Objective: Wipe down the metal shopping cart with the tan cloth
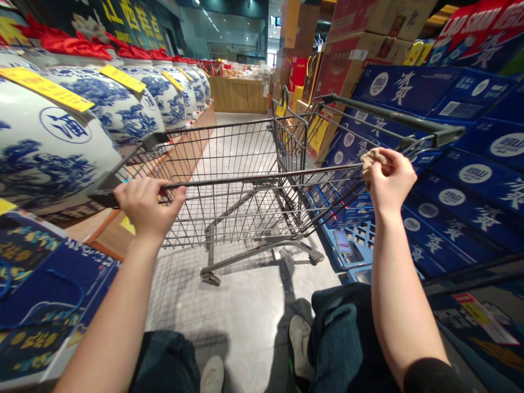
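Observation:
A metal shopping cart [241,213] stands sideways across the aisle in front of me, its wire basket showing the floor through it. My left hand [149,204] is closed around the near top rail at the cart's left end. At the other end of that rail, my right hand [391,177] pinches a crumpled beige cloth [371,164] against the wire edge. Behind the right hand runs the cart's grey handle bar [380,114], which neither hand touches.
Large blue-and-white jars [88,128] with red cloth tops line a wooden ledge [196,131] on the left. Stacked blue beer cartons [442,185] rise on the right, by a blue plastic pallet [360,245]. Blue gift boxes [49,289] sit at lower left. A wooden counter [237,95] stands ahead.

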Motion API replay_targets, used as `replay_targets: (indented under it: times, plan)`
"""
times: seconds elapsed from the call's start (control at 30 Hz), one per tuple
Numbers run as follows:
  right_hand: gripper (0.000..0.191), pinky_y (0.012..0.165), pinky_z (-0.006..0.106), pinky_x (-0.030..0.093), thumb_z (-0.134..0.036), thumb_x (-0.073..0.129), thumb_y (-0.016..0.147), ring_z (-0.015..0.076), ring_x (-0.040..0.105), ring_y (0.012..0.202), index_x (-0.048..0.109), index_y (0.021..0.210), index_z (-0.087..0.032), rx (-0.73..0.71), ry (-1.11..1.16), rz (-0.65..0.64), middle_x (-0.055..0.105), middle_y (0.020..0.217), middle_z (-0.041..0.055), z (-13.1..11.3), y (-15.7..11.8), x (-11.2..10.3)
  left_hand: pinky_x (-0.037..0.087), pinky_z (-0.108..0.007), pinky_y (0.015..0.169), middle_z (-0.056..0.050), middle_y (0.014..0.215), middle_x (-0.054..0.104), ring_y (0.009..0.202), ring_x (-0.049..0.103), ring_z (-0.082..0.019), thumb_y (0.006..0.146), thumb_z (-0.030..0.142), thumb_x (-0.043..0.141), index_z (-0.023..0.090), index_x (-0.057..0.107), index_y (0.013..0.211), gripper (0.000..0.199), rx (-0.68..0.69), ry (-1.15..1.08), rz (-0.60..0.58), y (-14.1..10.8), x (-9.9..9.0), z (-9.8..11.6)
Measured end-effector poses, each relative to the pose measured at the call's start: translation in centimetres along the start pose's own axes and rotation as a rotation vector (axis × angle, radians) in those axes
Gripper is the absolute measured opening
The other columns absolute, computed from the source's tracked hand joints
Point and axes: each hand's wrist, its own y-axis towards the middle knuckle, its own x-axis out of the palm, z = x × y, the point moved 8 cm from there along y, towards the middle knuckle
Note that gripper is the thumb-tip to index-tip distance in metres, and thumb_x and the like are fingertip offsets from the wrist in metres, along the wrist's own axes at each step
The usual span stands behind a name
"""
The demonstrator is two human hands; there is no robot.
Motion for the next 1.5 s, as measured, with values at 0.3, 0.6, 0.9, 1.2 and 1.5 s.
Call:
replay_targets:
  times: [0.3, 0.6, 0.9, 1.2, 1.5]
  plan:
    - [0.030, 0.093, 0.040, 0.064, -0.021, 0.062, 0.087, 0.0227, 0.074, 0.101, 0.076, 0.112, -0.025, -0.198, 0.055, -0.268, 0.079, 0.112, 0.0068, -7.6, -4.3, 4.7, 0.028, -0.045, 0.087, -0.001, 0.069, 0.048, 0.077, 0.045, -0.027, 0.086, 0.068, 0.055, 0.028, 0.047, 0.071, 0.043, -0.014, 0.006, -0.009, 0.0, 0.1, -0.1]
    - [0.016, 0.110, 0.061, 0.049, -0.028, 0.059, 0.087, 0.0336, 0.059, 0.113, 0.070, 0.098, -0.024, -0.088, -0.236, -0.027, 0.072, 0.102, 0.0124, -3.0, -1.7, 2.3, 0.032, -0.048, 0.090, -0.002, 0.070, 0.049, 0.079, 0.047, -0.027, 0.085, 0.068, 0.056, 0.028, 0.048, 0.072, 0.043, -0.032, -0.002, -0.030, -0.1, 0.1, 0.1]
    - [0.013, 0.131, 0.070, 0.023, -0.032, 0.054, 0.097, 0.0287, 0.063, 0.112, 0.066, 0.100, -0.027, -0.174, -0.120, -0.153, 0.067, 0.108, 0.0080, -4.4, -2.7, 4.4, 0.032, -0.051, 0.093, -0.002, 0.069, 0.048, 0.080, 0.045, -0.028, 0.083, 0.069, 0.056, 0.028, 0.045, 0.071, 0.043, -0.082, -0.028, -0.067, 0.1, 0.0, 0.2]
    - [0.015, 0.122, 0.063, 0.043, -0.031, 0.051, 0.097, 0.0291, 0.064, 0.109, 0.065, 0.101, -0.027, -0.195, -0.096, -0.162, 0.066, 0.103, 0.0079, -6.6, -4.1, 5.6, 0.030, -0.048, 0.093, -0.002, 0.069, 0.046, 0.081, 0.045, -0.028, 0.083, 0.067, 0.057, 0.028, 0.045, 0.071, 0.042, -0.082, -0.028, -0.067, 0.0, 0.0, 0.6]
    - [0.021, 0.130, 0.067, 0.032, -0.028, 0.053, 0.093, 0.0290, 0.064, 0.116, 0.066, 0.109, -0.028, -0.248, -0.134, -0.239, 0.070, 0.111, 0.0072, -8.4, -5.4, 6.6, 0.031, -0.049, 0.093, -0.002, 0.070, 0.047, 0.081, 0.045, -0.028, 0.084, 0.067, 0.058, 0.028, 0.046, 0.071, 0.042, -0.076, -0.039, -0.067, 0.0, 0.0, 0.4]
